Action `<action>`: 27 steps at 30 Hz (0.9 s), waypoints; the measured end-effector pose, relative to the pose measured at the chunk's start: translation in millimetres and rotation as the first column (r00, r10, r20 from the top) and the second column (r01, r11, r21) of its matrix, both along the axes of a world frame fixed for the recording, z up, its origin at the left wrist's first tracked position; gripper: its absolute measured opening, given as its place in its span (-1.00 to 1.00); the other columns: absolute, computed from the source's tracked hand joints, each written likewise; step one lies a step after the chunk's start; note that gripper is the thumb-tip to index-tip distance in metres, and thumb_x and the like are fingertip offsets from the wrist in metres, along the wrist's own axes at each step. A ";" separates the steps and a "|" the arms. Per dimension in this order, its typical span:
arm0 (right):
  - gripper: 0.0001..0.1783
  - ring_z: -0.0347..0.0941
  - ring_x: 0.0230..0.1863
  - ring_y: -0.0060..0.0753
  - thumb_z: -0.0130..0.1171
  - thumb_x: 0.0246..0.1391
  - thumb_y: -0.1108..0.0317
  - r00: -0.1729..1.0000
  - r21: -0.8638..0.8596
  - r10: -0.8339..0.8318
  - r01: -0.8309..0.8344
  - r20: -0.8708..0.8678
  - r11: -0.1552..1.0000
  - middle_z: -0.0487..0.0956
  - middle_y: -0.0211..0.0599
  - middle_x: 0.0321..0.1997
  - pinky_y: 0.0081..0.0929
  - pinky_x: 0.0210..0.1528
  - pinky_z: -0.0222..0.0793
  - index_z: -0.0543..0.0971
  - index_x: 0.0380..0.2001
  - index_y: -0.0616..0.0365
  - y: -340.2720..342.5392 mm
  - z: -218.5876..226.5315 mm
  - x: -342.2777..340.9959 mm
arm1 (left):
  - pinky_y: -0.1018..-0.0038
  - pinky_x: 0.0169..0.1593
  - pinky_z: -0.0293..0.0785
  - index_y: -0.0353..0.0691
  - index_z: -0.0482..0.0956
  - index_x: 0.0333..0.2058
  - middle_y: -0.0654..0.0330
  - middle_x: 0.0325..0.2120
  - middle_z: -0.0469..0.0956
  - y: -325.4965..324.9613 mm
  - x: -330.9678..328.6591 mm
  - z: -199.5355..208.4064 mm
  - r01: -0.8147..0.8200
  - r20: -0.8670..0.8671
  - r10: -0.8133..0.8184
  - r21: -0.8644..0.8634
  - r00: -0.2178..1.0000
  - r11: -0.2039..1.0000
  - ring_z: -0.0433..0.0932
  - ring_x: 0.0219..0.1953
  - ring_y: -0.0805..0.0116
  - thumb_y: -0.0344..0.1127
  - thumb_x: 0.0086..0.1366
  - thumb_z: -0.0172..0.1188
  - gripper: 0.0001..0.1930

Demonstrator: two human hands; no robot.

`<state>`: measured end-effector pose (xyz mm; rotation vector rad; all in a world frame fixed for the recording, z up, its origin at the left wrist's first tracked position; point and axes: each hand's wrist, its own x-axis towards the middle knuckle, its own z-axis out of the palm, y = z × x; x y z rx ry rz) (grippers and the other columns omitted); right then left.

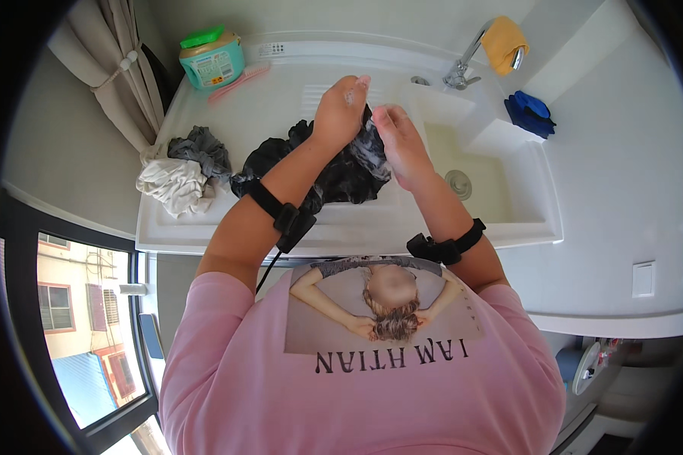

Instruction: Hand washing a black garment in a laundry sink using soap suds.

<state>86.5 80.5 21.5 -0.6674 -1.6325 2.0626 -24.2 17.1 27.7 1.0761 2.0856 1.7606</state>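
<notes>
A wet black garment [345, 178] with white suds lies bunched on the washboard side of a white laundry sink [281, 221]. My left hand [340, 112] is closed in a fist on its upper part, with foam on the fingers. Close by on the right, my right hand [400, 144] has its fingers curled around a soapy edge of the same garment. A strip of the dark cloth shows between the two hands. The fingers' undersides are hidden.
Left of the garment lie a grey cloth [199, 150] and a white cloth [176, 186]. Behind them stand a teal detergent tub [214, 64] and a pink brush [239, 82]. Right is the basin with its drain [457, 184], a faucet [457, 76] draped with a yellow cloth [504, 45], and blue cloths [530, 114].
</notes>
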 end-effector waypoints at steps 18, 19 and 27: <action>-0.66 0.37 -0.13 -0.25 -0.07 0.16 0.10 0.681 -0.277 -0.209 0.009 -0.702 0.961 0.48 -0.32 -0.19 -0.16 0.01 0.23 0.41 -0.15 0.10 60.0 114.1 69.2 | 0.44 -0.05 0.34 -0.20 0.44 -0.21 0.10 -0.49 0.50 -31.5 7.7 -89.4 0.390 -0.334 -0.672 -0.613 0.661 0.687 0.48 -0.30 0.22 -0.24 0.02 0.23 -0.65; -0.63 0.34 -0.09 -0.17 -0.13 0.17 0.04 0.668 -0.250 -0.238 0.080 -0.705 0.965 0.46 -0.27 -0.16 -0.11 0.03 0.20 0.42 -0.17 0.10 66.3 119.2 77.5 | 0.40 -0.11 0.37 -0.22 0.44 -0.22 0.07 -0.52 0.49 -34.5 3.6 -90.0 0.278 -0.488 -0.532 -0.500 0.692 0.820 0.47 -0.34 0.16 -0.24 0.03 0.19 -0.68; -0.72 0.38 -0.10 -0.19 0.03 0.00 0.11 0.806 -0.386 -0.280 0.070 -0.521 0.920 0.53 -0.30 -0.25 0.15 0.12 0.06 0.48 -0.26 -0.01 90.4 50.4 70.9 | 0.39 -0.36 0.37 -0.30 0.39 -0.21 0.20 -0.72 0.34 -23.6 -35.7 -27.6 0.148 0.414 -0.230 0.221 0.881 0.964 0.28 -0.69 0.36 -0.36 0.11 -0.04 -0.74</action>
